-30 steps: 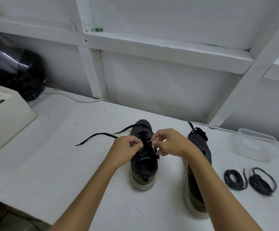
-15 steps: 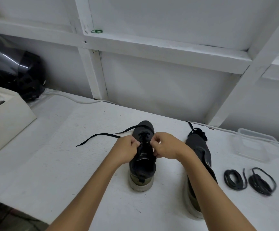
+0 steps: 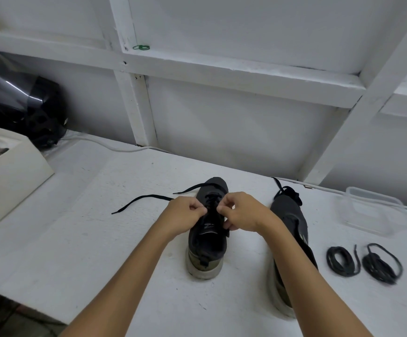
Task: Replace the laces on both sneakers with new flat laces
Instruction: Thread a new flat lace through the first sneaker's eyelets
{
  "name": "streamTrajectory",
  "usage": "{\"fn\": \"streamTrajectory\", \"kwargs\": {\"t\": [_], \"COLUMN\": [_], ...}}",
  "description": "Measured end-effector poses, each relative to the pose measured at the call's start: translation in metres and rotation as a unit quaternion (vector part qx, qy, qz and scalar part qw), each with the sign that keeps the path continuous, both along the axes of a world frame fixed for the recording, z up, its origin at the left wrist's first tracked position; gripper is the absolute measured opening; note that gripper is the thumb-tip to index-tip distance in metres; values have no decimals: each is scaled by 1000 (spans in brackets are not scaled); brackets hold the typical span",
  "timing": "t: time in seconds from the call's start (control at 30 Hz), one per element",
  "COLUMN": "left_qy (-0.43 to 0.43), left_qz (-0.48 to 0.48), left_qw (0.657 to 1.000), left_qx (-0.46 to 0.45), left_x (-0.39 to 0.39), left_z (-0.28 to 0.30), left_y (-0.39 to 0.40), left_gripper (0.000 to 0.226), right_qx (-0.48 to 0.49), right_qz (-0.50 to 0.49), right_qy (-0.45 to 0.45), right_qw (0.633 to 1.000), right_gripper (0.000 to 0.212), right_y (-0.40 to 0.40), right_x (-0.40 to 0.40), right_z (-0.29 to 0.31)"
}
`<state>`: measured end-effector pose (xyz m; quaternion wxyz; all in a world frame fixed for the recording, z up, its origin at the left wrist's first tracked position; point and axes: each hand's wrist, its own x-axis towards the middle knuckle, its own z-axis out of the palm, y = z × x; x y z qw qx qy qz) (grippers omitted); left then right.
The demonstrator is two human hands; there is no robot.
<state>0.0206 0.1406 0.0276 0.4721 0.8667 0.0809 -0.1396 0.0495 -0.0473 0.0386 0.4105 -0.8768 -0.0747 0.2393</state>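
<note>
A dark sneaker (image 3: 208, 242) with a pale sole stands on the white table (image 3: 81, 239), heel toward me. My left hand (image 3: 185, 214) and my right hand (image 3: 241, 211) are over its lacing, fingers pinched on the flat black lace (image 3: 144, 198), whose two free ends trail left across the table. The second dark sneaker (image 3: 292, 215) stands to the right, partly hidden by my right forearm, with black lace bunched at its toe. Two coiled black laces (image 3: 340, 261) (image 3: 382, 263) lie at the right.
A clear plastic tub (image 3: 372, 210) sits at the back right. A white box (image 3: 10, 171) and a black helmet (image 3: 22, 103) stand at the left. White cables run along the wall's foot. A grey cord hangs at the far left edge.
Both hands have shifted slightly apart along the lacing while staying pinched on the lace. The sneaker and trailing lace ends lie about the same.
</note>
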Motion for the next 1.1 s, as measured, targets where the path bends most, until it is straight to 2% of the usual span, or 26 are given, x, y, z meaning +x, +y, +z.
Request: {"fn": "streamTrajectory", "kwargs": {"t": [0.13, 0.27, 0.4, 0.53, 0.63, 0.7, 0.77, 0.87, 0.97, 1.1], "left_qy": [21, 45, -11, -21, -68, -100, -132, -155, -120, -13], "left_qz": [37, 92, 20, -28, -12, -3, -6, -31, -60, -87], "left_qw": [999, 989, 999, 999, 996, 989, 981, 979, 986, 996], "left_qx": [-24, -110, -41, 19, 65, 106, 141, 131, 99, 33], "left_x": [-3, -8, -16, -29, -37, -40, -44, -51, -52, -47], "left_z": [-7, -8, -5, -4, -7, -7, -6, -4, 2, 12], "left_y": [2, 3, 10, 21, 19, 16, 11, 6, 8, 17], "left_gripper": [12, 14, 10, 32, 15, 16, 19, 17, 16, 11], "right_qx": [14, 56, 62, 31, -12, -27, -56, -60, -33, 28], "right_qz": [-28, -59, -88, -78, -108, -129, -121, -118, -94, -66], "right_qy": [11, 16, -19, -23, -74, -121, -167, -205, -187, -106], "right_qw": [999, 997, 994, 996, 991, 984, 977, 970, 977, 992], "right_gripper": [15, 17, 13, 33, 23, 12, 14, 15, 18, 18], "right_y": [-1, -5, -5, -11, -8, -3, 1, 5, 5, -5], "right_x": [-4, -11, -20, -37, -49, -56, -63, -71, -73, -72], "right_z": [-8, -12, -10, -13, -19, -21, -23, -24, -23, -12]}}
